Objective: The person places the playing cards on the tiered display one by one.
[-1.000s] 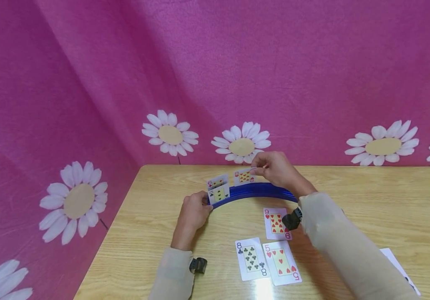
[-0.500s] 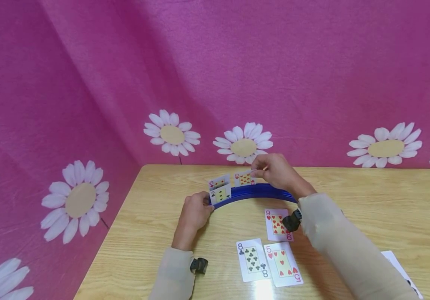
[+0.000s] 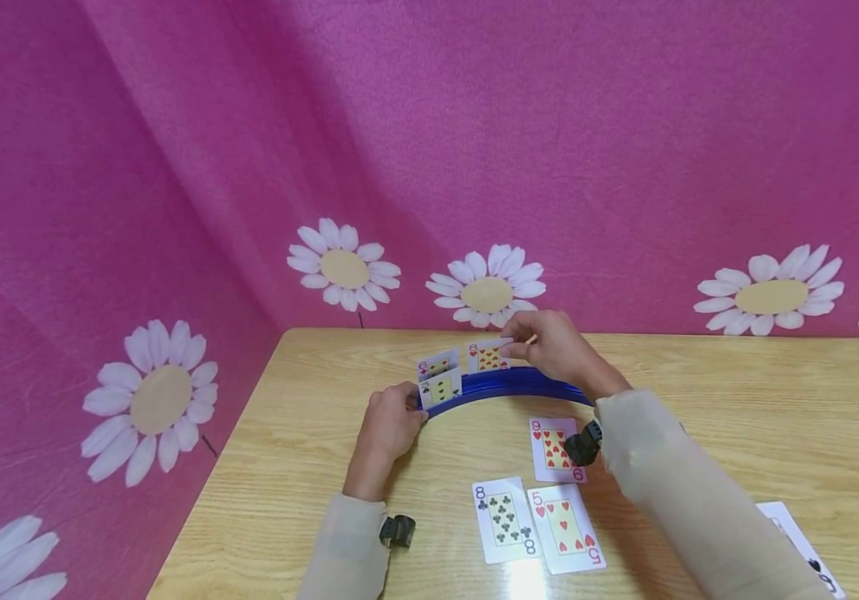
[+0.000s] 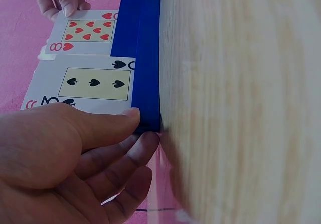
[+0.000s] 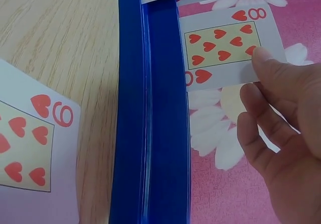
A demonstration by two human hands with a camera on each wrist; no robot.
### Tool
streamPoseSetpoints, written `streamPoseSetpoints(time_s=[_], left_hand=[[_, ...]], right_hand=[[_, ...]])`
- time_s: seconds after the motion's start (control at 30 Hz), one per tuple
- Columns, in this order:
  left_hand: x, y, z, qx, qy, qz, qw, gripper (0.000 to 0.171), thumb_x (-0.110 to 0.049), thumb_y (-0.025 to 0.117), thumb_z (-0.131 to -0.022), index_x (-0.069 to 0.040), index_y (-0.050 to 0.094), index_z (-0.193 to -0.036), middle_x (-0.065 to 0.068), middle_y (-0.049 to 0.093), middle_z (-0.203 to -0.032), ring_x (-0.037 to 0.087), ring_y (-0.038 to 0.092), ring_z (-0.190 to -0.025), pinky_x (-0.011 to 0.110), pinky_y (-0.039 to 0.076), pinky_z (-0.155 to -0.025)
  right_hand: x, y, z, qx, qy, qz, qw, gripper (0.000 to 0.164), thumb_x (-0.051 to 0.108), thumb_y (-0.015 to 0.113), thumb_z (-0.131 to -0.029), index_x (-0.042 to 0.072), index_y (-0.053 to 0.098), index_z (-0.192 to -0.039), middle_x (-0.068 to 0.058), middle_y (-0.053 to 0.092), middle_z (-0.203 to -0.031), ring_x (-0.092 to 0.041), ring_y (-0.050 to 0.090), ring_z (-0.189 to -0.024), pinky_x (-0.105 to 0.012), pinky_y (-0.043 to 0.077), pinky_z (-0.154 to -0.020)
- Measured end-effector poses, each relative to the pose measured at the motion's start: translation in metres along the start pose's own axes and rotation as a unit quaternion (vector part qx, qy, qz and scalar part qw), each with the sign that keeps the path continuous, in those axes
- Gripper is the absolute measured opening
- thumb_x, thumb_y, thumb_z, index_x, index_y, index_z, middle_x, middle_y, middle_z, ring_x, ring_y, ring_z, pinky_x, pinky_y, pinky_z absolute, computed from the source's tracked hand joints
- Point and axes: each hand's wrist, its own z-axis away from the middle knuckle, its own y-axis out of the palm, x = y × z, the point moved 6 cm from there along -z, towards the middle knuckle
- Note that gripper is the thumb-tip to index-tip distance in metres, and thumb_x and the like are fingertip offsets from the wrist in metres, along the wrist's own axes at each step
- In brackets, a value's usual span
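A curved blue card holder [image 3: 511,383] lies across the table. My left hand [image 3: 390,425] pinches its left end, thumb on the near side in the left wrist view. Close to that hand, the three of spades [image 4: 93,91] stands in the front slot, and a red diamond card [image 3: 438,364] shows behind it, partly covered. My right hand [image 3: 552,346] pinches the outer corner of the eight of hearts [image 5: 220,45]. That card's lower edge meets the rear part of the holder; whether it sits fully in the slot I cannot tell.
Face up before the holder lie the nine of hearts [image 3: 552,446], partly behind the right wrist camera, the eight of clubs [image 3: 504,521] and the five of hearts [image 3: 566,529]. Another black-suited card [image 3: 796,537] is partly under the right sleeve. A pink flowered cloth [image 3: 586,167] hangs behind the table.
The right hand has come down very slightly, its fingers still on the eight of hearts. The left hand keeps its hold on the card holder.
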Motion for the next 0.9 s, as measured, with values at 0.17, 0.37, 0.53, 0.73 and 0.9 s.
streamPoseSetpoints(time_s=[0.17, 0.37, 0.53, 0.73, 0.9], left_hand=[[-0.001, 0.0, 0.001, 0.002, -0.002, -0.002, 1.0, 0.034, -0.003, 0.074, -0.089, 0.003, 0.067, -0.122, 0.014, 0.07, -0.102, 0.024, 0.064, -0.096, 0.041, 0.052, -0.09], [-0.001, 0.0, 0.0, -0.001, -0.001, -0.005, 1.0, 0.034, -0.003, 0.074, -0.089, 0.003, 0.067, -0.122, 0.014, 0.07, -0.102, 0.023, 0.065, -0.095, 0.04, 0.052, -0.089], [0.0, 0.002, 0.001, 0.002, -0.005, -0.002, 1.0, 0.034, -0.003, 0.074, -0.089, 0.003, 0.067, -0.122, 0.014, 0.07, -0.102, 0.024, 0.065, -0.096, 0.04, 0.052, -0.09], [-0.003, -0.001, 0.0, 0.002, -0.008, 0.006, 0.9999, 0.034, -0.003, 0.072, -0.09, 0.004, 0.066, -0.123, 0.016, 0.07, -0.105, 0.025, 0.064, -0.097, 0.041, 0.052, -0.091], [-0.002, 0.001, 0.0, 0.007, -0.019, 0.005, 0.9998, 0.035, -0.003, 0.072, -0.091, 0.004, 0.065, -0.125, 0.015, 0.069, -0.107, 0.025, 0.063, -0.099, 0.041, 0.051, -0.092]], right_hand=[[-0.002, -0.003, 0.004, 0.006, 0.029, -0.006, 1.0, 0.015, 0.011, 0.077, -0.089, 0.006, 0.071, -0.102, -0.005, 0.07, -0.092, -0.025, 0.065, -0.09, -0.042, 0.053, -0.076], [-0.005, -0.012, 0.01, 0.002, 0.049, -0.006, 0.999, 0.02, 0.015, 0.075, -0.091, 0.004, 0.071, -0.107, -0.007, 0.07, -0.096, -0.026, 0.064, -0.093, -0.044, 0.054, -0.079], [-0.004, -0.021, 0.019, -0.01, 0.035, -0.008, 0.999, 0.017, 0.015, 0.076, -0.091, 0.004, 0.072, -0.103, -0.006, 0.07, -0.093, -0.026, 0.064, -0.089, -0.043, 0.055, -0.078], [-0.004, -0.029, 0.036, -0.009, 0.042, -0.009, 0.999, 0.016, 0.012, 0.076, -0.09, 0.004, 0.073, -0.103, -0.006, 0.07, -0.094, -0.025, 0.064, -0.089, -0.043, 0.055, -0.078], [-0.004, -0.034, 0.05, -0.002, 0.054, -0.006, 0.999, 0.016, 0.012, 0.076, -0.09, 0.004, 0.072, -0.103, -0.006, 0.07, -0.096, -0.025, 0.064, -0.091, -0.044, 0.055, -0.08]])
